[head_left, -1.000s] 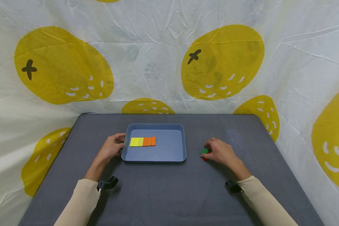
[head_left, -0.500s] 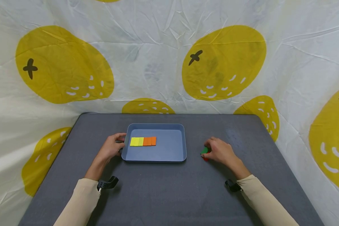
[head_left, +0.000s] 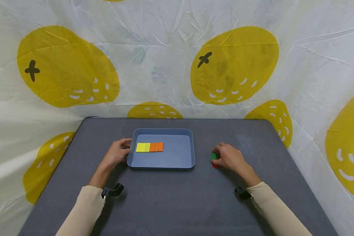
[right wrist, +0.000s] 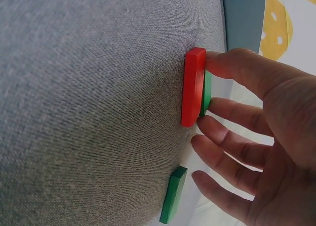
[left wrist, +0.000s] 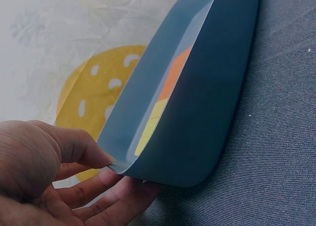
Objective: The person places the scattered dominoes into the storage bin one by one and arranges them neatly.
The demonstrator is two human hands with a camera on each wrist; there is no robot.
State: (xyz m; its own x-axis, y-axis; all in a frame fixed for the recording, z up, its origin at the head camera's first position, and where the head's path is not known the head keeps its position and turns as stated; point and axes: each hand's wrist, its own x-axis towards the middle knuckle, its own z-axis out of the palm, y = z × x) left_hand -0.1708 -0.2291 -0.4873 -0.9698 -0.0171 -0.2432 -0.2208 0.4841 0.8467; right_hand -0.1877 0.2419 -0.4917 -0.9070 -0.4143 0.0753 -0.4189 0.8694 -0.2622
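Two plain beige sleeves [head_left: 82, 209] end beside black wrist straps [head_left: 109, 192], the left one dotted with small holes

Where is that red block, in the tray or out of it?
Out. The red block is at the right hand, and the head view shows table between it and the tray.

Your right hand [head_left: 229, 158] hides part of the red tile [head_left: 215, 166] from the head camera; at your right wrist, that tile largely covers the green tile [right wrist: 207, 87] behind it. In the left wrist view, edges cut off your left hand [left wrist: 47, 159] and the blue-grey tray [left wrist: 202, 112].
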